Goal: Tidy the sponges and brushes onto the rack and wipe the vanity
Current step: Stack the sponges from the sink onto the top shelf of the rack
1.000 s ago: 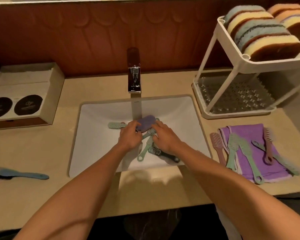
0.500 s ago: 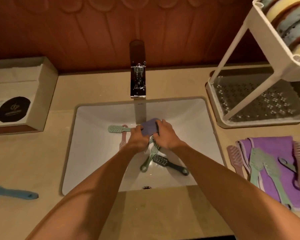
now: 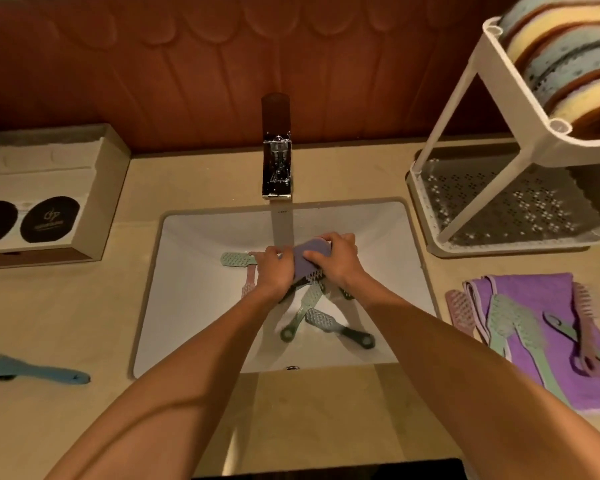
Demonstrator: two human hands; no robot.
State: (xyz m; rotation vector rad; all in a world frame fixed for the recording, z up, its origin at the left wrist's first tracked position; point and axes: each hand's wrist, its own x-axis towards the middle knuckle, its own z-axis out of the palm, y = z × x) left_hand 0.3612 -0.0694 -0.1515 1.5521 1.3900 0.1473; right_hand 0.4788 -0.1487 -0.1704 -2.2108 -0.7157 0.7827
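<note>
— Water seems to be falling from the faucet into the sink in the head view. Why are both hands meeting under it?

— I am reading it as a rinse before racking. The left hand is curling its fingers round the left end of the purple brush. The right hand is gripping it from above, fingers wrapped over its back and thumb on the near side. The brush is hanging just under the spout, above the basin floor, with bristles showing along its lower edge.

— And the others in there?

— Four are lying loose, probably waiting their turn: a mint brush, a pink brush, a green brush and a dark grey brush (a dark bit beneath the right wrist may be a fifth; I cannot tell).

— On the counter?

— Five more brushes are lying on or against the purple cloth just right of the sink, likely parked to drain: two pink, three green. One blue brush is lying well apart on the left.

— The rack?

— The white rack is standing at the back right. Its top tier is carrying sponges on edge, packed side by side. Four are showing, and the frame is cutting off any beyond. No brush is sitting on it yet, so I am judging the brush half as not yet started and the wiping too.
</note>
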